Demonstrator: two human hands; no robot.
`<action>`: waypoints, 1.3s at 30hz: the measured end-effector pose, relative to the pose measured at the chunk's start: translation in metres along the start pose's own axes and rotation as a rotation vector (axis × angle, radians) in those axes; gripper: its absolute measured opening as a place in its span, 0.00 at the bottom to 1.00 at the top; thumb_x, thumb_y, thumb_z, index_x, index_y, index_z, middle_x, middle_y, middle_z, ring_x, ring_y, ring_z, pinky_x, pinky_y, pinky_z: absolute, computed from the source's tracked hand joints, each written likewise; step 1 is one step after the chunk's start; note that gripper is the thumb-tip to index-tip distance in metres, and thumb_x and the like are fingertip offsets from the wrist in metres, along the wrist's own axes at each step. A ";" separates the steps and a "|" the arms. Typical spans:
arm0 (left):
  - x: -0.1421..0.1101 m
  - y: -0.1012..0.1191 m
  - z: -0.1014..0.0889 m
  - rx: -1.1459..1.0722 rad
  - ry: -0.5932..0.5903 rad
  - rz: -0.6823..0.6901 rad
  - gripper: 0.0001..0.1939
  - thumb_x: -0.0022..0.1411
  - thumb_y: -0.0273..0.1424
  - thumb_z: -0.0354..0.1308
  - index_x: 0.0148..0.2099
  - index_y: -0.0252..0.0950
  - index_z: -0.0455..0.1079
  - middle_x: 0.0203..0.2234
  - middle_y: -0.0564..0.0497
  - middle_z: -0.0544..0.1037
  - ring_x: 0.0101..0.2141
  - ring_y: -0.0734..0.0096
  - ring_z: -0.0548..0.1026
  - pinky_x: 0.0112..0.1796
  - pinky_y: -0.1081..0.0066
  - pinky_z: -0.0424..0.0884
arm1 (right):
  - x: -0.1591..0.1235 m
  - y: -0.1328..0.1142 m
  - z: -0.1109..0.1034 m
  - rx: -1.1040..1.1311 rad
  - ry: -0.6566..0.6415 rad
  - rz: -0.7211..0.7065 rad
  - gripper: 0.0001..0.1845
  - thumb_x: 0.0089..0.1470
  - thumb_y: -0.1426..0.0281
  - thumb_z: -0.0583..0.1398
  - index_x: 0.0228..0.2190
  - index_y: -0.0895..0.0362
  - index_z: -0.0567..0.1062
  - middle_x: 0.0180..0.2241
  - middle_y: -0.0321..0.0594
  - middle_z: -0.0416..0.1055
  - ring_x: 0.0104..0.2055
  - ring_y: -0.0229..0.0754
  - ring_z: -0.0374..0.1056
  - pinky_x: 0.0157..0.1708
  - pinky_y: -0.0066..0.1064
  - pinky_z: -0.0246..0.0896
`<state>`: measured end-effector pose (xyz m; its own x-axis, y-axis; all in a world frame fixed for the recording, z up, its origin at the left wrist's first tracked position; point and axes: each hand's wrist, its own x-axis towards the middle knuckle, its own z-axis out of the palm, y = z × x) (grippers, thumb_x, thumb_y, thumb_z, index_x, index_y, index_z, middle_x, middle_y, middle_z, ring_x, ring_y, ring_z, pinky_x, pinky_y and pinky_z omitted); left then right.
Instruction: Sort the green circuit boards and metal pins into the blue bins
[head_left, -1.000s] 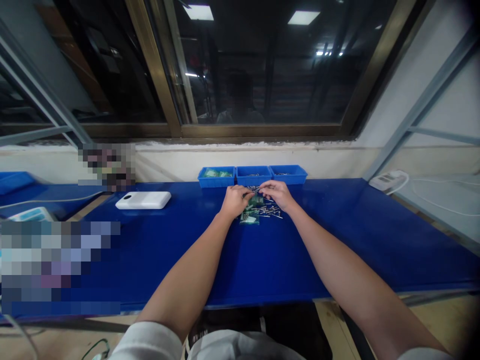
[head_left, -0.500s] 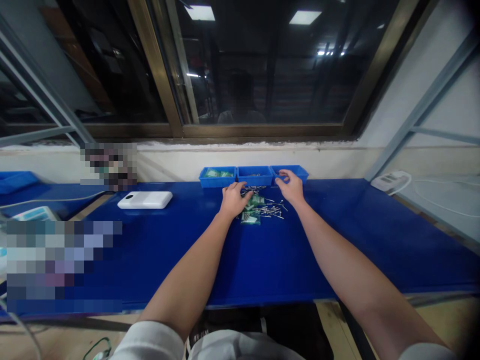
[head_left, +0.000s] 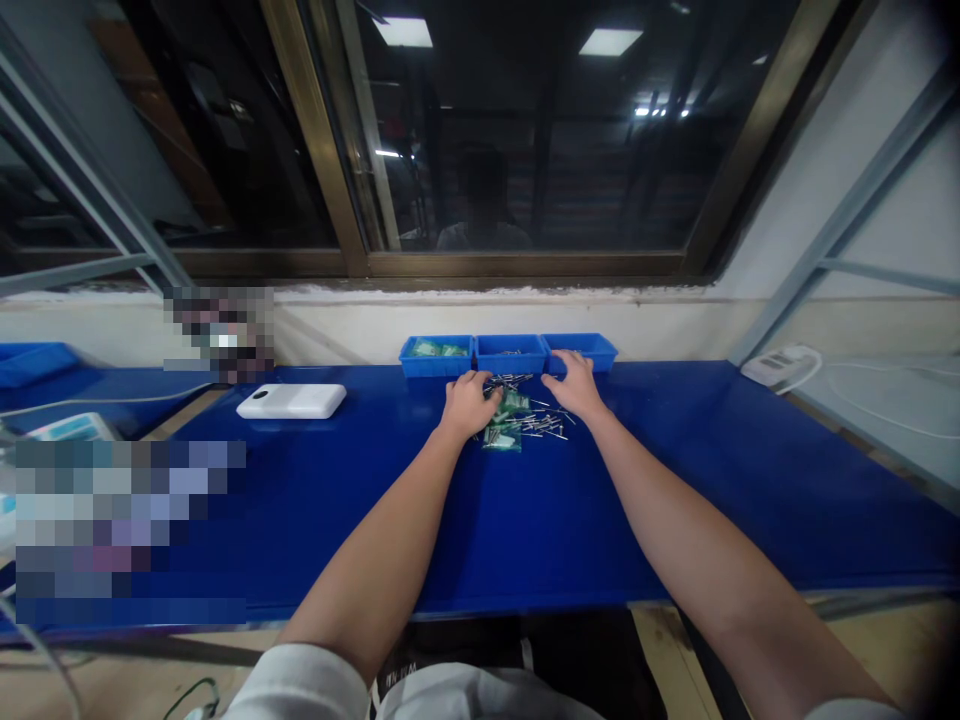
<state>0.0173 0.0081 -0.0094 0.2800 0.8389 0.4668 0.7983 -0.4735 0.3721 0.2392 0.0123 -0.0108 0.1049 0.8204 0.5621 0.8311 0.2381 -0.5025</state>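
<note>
My left hand (head_left: 471, 403) rests at the left edge of a pile of long thin metal screws (head_left: 541, 424), thumb and fingers apart around part of it. My right hand (head_left: 574, 386) hovers just in front of the right blue bin (head_left: 606, 358), its thumb spread from the fingers and nothing visible between them. Among the screws lie small green-tinted plastic packets (head_left: 502, 441). Similar packets fill the left blue bin (head_left: 437, 370). A few metal pieces show inside the middle blue bin (head_left: 511, 366). The fingertips of my left hand are partly hidden.
A white power bank-like device (head_left: 292, 401) lies left on the blue table (head_left: 360, 520). A white box with a cable (head_left: 780, 364) sits at the far right. Blurred-out items and another blue bin (head_left: 37, 362) are on the left. A window (head_left: 525, 150) stands behind.
My right hand has drawn back from the right bin, slightly left and toward the screw pile. My left hand stays almost in place.
</note>
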 end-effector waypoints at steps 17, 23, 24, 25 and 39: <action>-0.006 -0.001 0.007 0.085 -0.186 0.060 0.22 0.63 0.44 0.44 0.51 0.37 0.67 0.48 0.41 0.70 0.50 0.53 0.65 0.48 0.53 0.58 | -0.016 -0.030 0.018 -0.033 -0.358 -0.078 0.09 0.50 0.64 0.59 0.29 0.57 0.74 0.34 0.43 0.69 0.38 0.44 0.63 0.41 0.36 0.55; -0.004 0.004 -0.001 -0.010 -0.092 0.046 0.23 0.60 0.45 0.49 0.52 0.38 0.66 0.49 0.42 0.70 0.51 0.52 0.65 0.49 0.53 0.57 | -0.013 -0.025 0.013 0.303 -0.270 0.044 0.10 0.45 0.62 0.61 0.27 0.55 0.67 0.23 0.34 0.66 0.25 0.38 0.62 0.28 0.31 0.56; -0.003 0.005 -0.002 -0.037 -0.070 0.050 0.22 0.59 0.45 0.51 0.50 0.39 0.68 0.48 0.43 0.71 0.50 0.53 0.66 0.49 0.53 0.58 | -0.012 -0.024 0.012 0.388 -0.253 0.060 0.12 0.44 0.61 0.61 0.26 0.55 0.66 0.22 0.32 0.65 0.24 0.37 0.61 0.27 0.30 0.56; -0.003 0.005 -0.004 -0.075 -0.053 0.057 0.20 0.58 0.43 0.53 0.48 0.39 0.69 0.46 0.44 0.72 0.49 0.54 0.67 0.48 0.54 0.59 | -0.012 -0.024 0.011 0.479 -0.240 0.073 0.13 0.43 0.60 0.62 0.26 0.55 0.65 0.21 0.32 0.65 0.23 0.36 0.61 0.26 0.30 0.56; 0.002 0.006 -0.010 -0.392 0.135 0.160 0.08 0.51 0.26 0.59 0.36 0.38 0.75 0.38 0.49 0.75 0.41 0.67 0.73 0.46 0.67 0.68 | -0.014 -0.042 0.005 0.891 -0.186 0.048 0.13 0.30 0.65 0.69 0.17 0.58 0.71 0.33 0.42 0.74 0.37 0.44 0.70 0.41 0.40 0.65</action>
<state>0.0173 0.0047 0.0014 0.2909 0.7165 0.6340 0.4811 -0.6824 0.5504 0.2007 -0.0063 -0.0005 -0.0252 0.8920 0.4514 0.0906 0.4517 -0.8876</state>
